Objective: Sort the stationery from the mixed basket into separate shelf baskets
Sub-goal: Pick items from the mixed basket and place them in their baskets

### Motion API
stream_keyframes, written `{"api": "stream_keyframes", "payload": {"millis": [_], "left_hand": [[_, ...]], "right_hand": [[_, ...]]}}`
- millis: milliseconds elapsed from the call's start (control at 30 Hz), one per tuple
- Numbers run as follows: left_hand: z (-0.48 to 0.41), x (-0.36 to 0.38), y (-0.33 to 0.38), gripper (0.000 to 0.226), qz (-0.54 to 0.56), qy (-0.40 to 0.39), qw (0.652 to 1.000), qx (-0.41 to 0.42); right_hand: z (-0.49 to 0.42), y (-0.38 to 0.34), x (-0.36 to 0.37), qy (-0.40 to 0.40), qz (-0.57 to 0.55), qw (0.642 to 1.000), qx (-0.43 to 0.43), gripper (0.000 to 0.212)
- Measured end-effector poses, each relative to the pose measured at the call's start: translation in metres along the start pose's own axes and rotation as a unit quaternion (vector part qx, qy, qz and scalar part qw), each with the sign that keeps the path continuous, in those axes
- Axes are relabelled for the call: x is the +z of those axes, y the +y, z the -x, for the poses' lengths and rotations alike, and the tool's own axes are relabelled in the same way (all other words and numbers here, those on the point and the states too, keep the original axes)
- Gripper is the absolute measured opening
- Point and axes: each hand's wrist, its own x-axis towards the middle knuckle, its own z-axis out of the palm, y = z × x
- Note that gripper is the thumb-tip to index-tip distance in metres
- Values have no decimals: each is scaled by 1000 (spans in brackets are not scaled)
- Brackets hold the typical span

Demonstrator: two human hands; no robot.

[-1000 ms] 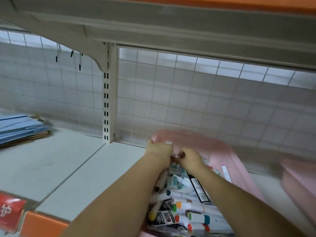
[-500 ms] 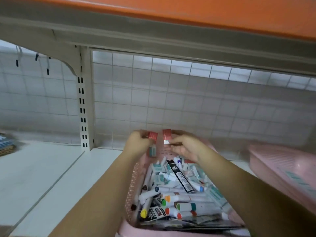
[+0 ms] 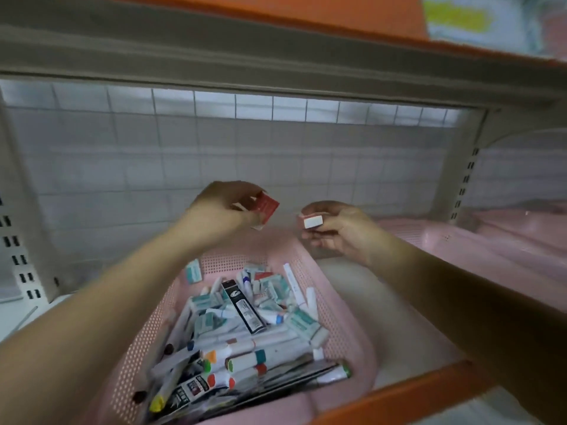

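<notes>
A pink perforated mixed basket (image 3: 343,308) stands on the shelf, full of markers (image 3: 245,360), teal-wrapped erasers (image 3: 302,323) and a black box (image 3: 244,306). Above its far end my left hand (image 3: 221,213) pinches a small red-sleeved eraser (image 3: 267,207). My right hand (image 3: 340,230) holds a second small eraser (image 3: 313,222), its white end facing me, a little to the right of the basket's far rim. The two hands are apart.
A second pink basket (image 3: 460,240) lies to the right on the shelf, with another behind the right upright (image 3: 466,173). A wire grid forms the back wall. The upper shelf's orange edge hangs overhead, and the lower orange edge (image 3: 414,394) runs at front right.
Both hands rose out of the mixed basket, each with a small eraser, then spread apart; the right hand moved rightward. The view swung right, bringing the right baskets into sight.
</notes>
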Motion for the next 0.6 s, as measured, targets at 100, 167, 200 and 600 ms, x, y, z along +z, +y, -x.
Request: {"api": "stream_keyframes", "payload": {"millis": [100, 167, 200, 600], "left_hand": [[-9, 22, 17, 32, -68, -31, 996, 46], [-17, 39, 29, 33, -91, -35, 993, 70], [-22, 47, 36, 33, -93, -36, 992, 81], [-69, 174, 103, 22, -133, -153, 971, 128]], "right_hand": [[11, -6, -33, 29, -9, 999, -12, 44], [20, -9, -56, 41, -17, 999, -15, 41], [24, -10, -69, 50, -13, 999, -17, 37], [57, -21, -218, 16, 259, 965, 49, 52]]}}
